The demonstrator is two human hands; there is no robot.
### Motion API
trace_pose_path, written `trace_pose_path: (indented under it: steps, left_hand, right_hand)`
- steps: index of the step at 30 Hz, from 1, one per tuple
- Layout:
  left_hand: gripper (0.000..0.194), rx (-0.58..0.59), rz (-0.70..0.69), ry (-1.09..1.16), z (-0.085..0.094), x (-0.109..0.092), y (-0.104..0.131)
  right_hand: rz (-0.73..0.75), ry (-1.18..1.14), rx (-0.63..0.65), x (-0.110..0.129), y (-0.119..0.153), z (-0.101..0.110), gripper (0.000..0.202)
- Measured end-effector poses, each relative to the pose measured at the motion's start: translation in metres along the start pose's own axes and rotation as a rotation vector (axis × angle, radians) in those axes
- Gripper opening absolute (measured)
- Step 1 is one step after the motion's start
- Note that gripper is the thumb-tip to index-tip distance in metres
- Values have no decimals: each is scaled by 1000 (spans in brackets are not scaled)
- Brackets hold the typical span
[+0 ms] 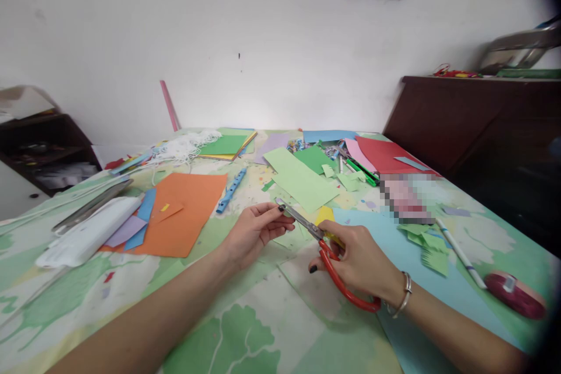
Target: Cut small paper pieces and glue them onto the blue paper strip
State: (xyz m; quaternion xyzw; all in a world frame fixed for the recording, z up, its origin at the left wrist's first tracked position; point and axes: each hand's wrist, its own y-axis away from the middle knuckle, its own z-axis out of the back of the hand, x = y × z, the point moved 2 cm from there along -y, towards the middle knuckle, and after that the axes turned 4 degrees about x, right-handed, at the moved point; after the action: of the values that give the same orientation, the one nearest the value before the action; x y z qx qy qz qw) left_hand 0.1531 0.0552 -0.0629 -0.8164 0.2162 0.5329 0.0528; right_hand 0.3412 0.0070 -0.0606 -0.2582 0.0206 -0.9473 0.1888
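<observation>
Item one: red-handled scissors [326, 245], gripped in my right hand [357, 260], fingers through the loops, blades nearly shut and running from the handles toward ten o'clock. Item two: my left hand [254, 231], fingertips pinched together right at the blade tips, on a small pale scrap (too slight to make out clearly). The scissors' long axis points straight from the right hand to the left, so the tips meet the left fingers while the handles sit at four o'clock from them. Item three: the surface [245, 327], covered in a green-patterned cloth. Item four: orange sheet [188, 210] at ten o'clock from my left hand, well apart. Item five: light green sheet [300, 178] at twelve o'clock, just beyond the blade tips. Item six: blue sheet [438, 286] under my right wrist, with a red tape dispenser [515, 293] at three o'clock, near the edge.
</observation>
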Motion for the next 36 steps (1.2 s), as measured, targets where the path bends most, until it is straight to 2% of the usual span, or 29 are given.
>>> trace_pose_path:
  steps: [36]
  left_hand:
    - [14,-8,-9,5,-1,2,-1]
  right_hand:
    - [-11,-18,27,1,0,0,20]
